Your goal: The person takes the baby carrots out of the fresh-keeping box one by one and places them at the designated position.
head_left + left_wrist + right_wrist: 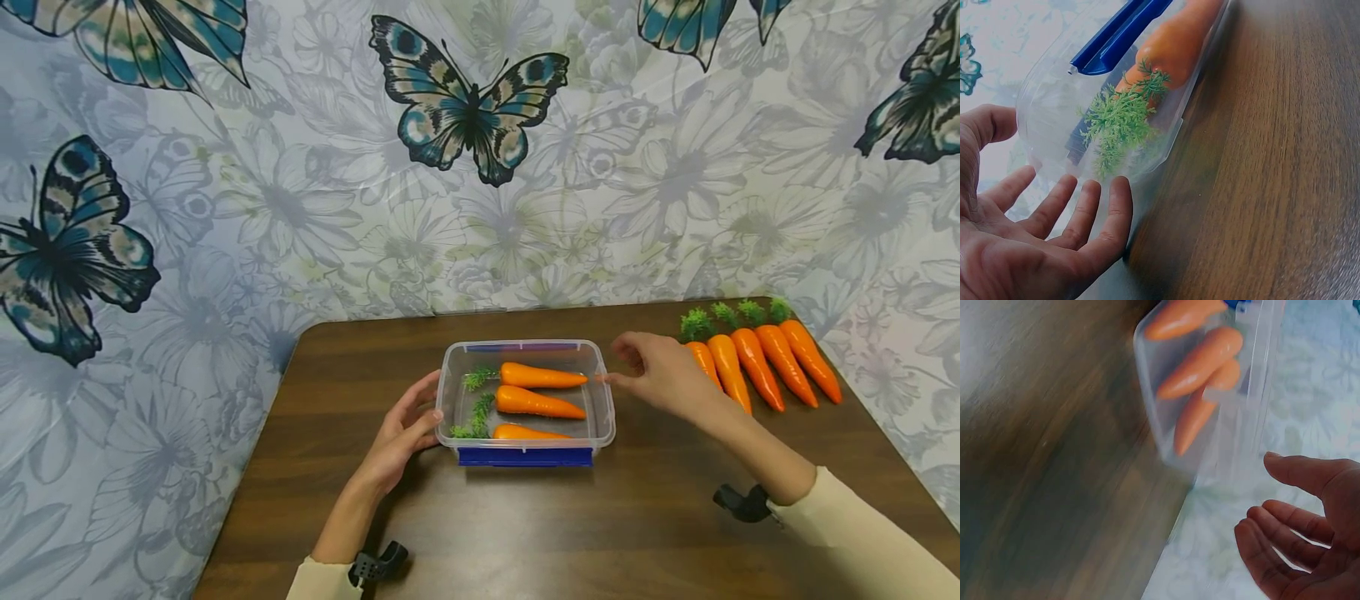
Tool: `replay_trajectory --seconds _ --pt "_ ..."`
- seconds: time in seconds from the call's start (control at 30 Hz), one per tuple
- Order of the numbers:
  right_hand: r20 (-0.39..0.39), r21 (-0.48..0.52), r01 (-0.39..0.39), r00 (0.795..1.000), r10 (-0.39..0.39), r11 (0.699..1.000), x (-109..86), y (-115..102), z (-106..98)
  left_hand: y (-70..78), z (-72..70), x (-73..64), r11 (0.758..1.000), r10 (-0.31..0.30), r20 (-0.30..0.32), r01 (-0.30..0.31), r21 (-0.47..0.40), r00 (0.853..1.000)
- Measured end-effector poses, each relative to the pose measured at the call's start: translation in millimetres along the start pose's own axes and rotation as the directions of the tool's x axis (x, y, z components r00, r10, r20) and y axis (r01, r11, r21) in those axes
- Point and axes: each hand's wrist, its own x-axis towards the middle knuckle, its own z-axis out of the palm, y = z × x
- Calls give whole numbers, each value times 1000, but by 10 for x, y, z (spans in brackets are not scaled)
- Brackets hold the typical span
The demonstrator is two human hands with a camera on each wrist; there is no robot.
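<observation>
A butterfly-printed sheet [225, 208] covers the wall behind and drapes down beside the dark wooden table [637, 533]; parts of six butterflies show on it, only one of them whole. No brand, label or writing can be read on anything in view.

Near the middle of the table stands one clear plastic container [603, 400] with a blue clip along its near edge and no lid on it. Inside lie three orange toy carrots [536, 404] side by side, their green tops toward the person's left. At the far right of the table lies a row of five loose carrots [780, 362], green tops pointing away from the person, the leftmost partly hidden behind the right hand.

The left hand [401, 433] rests at the container's left end, fingers relaxed and slightly spread, the fingertips at the wall or just beside it; it holds nothing. The right hand [663, 375] hovers just beside the container's right end, between it and the loose row, fingers loosely extended and apart, holding nothing; whether a fingertip touches the rim cannot be told.
</observation>
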Motion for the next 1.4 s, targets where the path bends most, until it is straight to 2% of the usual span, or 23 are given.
replay_trajectory --seconds 0.3,0.6,0.7,0.9,1.03,1.17,1.4 --pt "25 65 126 992 -127 990 74 -336 204 3 5 -2 1000 9 3 -8 -7 1000" --pt "145 163 161 972 -185 973 164 -473 378 -9 20 7 1000 7 2 -7 -14 1000" --pt "198 182 164 960 -200 969 192 -503 427 -1 27 8 1000 6 2 -6 -6 1000" --pt "245 235 207 933 -264 950 254 -582 521 4 27 2 1000 8 0 -8 -10 1000" --pt "337 258 176 905 -259 950 301 -633 581 10 21 -7 1000 8 -2 -8 -11 1000" --pt "416 238 148 878 -238 960 345 -668 659 12 16 -8 1000 8 -4 -8 -12 1000" --pt "461 239 181 844 -275 954 400 -729 766 4 12 -3 1000 1 -7 -2 -9 1000"
